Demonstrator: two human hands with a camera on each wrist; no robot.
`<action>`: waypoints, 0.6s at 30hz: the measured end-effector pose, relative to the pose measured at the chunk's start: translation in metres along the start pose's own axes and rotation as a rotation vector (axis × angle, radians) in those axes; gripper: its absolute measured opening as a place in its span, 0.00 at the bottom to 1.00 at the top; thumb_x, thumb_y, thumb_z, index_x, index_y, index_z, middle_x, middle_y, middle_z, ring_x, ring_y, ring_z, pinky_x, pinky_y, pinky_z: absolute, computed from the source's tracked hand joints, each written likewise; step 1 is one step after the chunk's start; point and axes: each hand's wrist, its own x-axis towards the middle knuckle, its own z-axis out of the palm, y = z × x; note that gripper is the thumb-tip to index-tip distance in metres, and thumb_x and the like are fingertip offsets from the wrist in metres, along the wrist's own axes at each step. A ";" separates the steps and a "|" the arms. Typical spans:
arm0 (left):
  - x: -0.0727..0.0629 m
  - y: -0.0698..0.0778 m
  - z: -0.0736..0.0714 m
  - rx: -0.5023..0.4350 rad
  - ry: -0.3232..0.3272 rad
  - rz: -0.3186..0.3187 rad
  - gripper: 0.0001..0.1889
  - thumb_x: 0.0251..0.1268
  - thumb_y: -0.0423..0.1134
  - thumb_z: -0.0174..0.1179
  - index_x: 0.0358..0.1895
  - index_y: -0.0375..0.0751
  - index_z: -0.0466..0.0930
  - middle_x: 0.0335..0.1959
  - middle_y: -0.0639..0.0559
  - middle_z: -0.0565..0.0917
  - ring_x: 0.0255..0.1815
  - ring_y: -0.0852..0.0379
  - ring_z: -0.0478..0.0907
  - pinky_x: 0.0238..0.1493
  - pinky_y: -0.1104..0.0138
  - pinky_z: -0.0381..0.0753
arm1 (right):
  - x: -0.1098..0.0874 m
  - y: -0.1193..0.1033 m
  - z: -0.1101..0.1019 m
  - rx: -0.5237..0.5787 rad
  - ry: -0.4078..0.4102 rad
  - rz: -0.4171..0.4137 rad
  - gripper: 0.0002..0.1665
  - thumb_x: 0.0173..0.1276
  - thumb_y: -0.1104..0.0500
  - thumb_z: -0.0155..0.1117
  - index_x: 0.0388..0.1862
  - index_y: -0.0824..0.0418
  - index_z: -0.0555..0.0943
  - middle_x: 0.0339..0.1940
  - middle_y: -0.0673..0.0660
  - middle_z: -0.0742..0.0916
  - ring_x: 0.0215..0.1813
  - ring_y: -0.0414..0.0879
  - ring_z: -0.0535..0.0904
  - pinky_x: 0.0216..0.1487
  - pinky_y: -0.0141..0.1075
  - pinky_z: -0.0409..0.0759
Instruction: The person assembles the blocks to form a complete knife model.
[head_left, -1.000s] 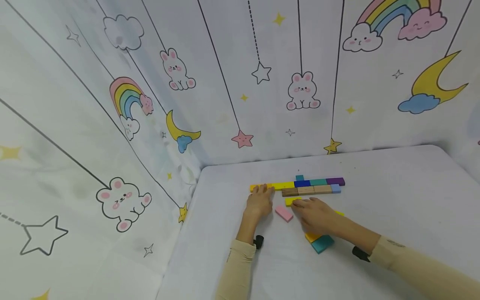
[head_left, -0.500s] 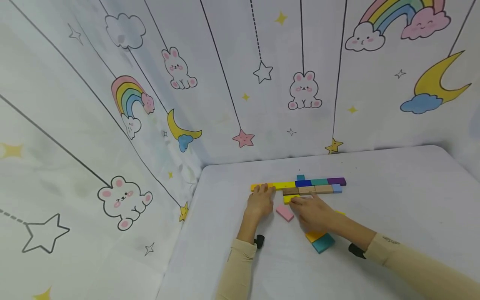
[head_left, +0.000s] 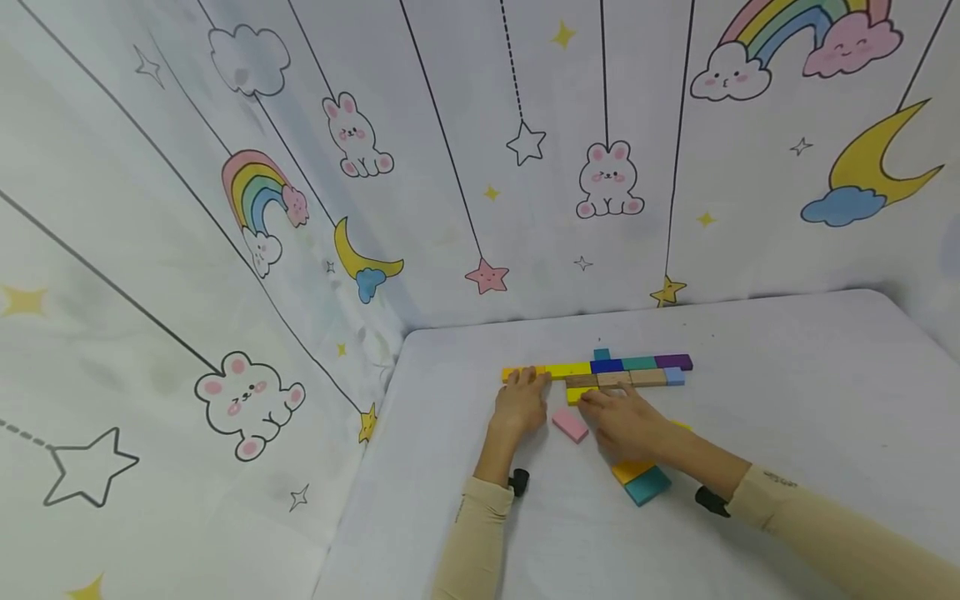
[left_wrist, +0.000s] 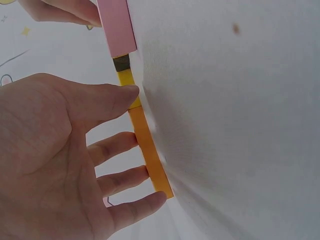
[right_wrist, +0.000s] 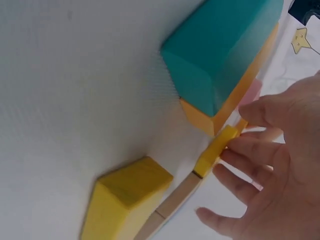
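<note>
My left hand (head_left: 519, 408) lies at the left end of a long row of blocks. In the left wrist view its fingers touch the orange block (left_wrist: 148, 147), and the thumb reaches over the yellow block (left_wrist: 126, 80) beside it. My right hand (head_left: 633, 425) is at the right end of a short yellow block (head_left: 579, 395), which sits against the front of the second row's brown wooden block (head_left: 580, 381). In the right wrist view, loosely extended fingers touch that yellow block (right_wrist: 215, 152). Between the hands lies a pink block (head_left: 570, 424).
The back row continues with blue (head_left: 606, 366), teal (head_left: 638, 364) and purple (head_left: 673, 362) blocks. A small teal block (head_left: 602, 354) stands behind it. Tan wooden blocks (head_left: 647, 377) and a light-blue block (head_left: 676, 377) line the second row. Another teal block (head_left: 648, 486) lies beside an orange one (head_left: 632, 472).
The short yellow block has moved away from me, up to the brown wooden block, with my right hand following slightly. My left hand has stayed at the row's left end.
</note>
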 end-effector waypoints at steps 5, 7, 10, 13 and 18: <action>0.003 0.000 0.004 -0.014 -0.019 -0.002 0.29 0.79 0.46 0.57 0.80 0.59 0.66 0.81 0.50 0.63 0.82 0.42 0.58 0.73 0.45 0.72 | -0.005 0.002 0.002 0.035 0.054 0.007 0.30 0.72 0.53 0.69 0.70 0.59 0.78 0.71 0.57 0.80 0.74 0.57 0.73 0.75 0.70 0.60; 0.005 -0.001 0.007 -0.015 -0.028 -0.004 0.30 0.79 0.45 0.57 0.81 0.59 0.65 0.81 0.50 0.63 0.82 0.42 0.57 0.73 0.45 0.72 | -0.008 0.001 0.002 0.047 0.069 0.014 0.30 0.71 0.54 0.70 0.70 0.60 0.78 0.71 0.59 0.80 0.74 0.58 0.73 0.76 0.70 0.60; 0.007 -0.001 0.009 -0.018 -0.039 -0.009 0.30 0.80 0.45 0.56 0.81 0.60 0.64 0.82 0.50 0.62 0.83 0.42 0.56 0.74 0.45 0.71 | -0.015 -0.001 -0.002 0.043 0.065 0.032 0.31 0.70 0.53 0.71 0.69 0.60 0.78 0.70 0.60 0.80 0.74 0.59 0.72 0.76 0.69 0.60; 0.005 0.000 0.007 -0.019 -0.024 -0.004 0.29 0.79 0.45 0.57 0.80 0.59 0.65 0.81 0.50 0.63 0.82 0.41 0.57 0.73 0.45 0.72 | -0.024 -0.004 -0.009 0.042 0.040 0.062 0.31 0.70 0.51 0.72 0.70 0.60 0.78 0.70 0.59 0.80 0.74 0.59 0.72 0.75 0.69 0.61; 0.000 0.001 0.001 -0.004 0.017 0.015 0.28 0.78 0.43 0.57 0.79 0.57 0.68 0.79 0.49 0.66 0.80 0.41 0.61 0.70 0.46 0.76 | -0.040 -0.006 -0.018 0.051 0.024 0.085 0.29 0.71 0.51 0.71 0.68 0.60 0.79 0.67 0.60 0.82 0.71 0.59 0.75 0.73 0.71 0.63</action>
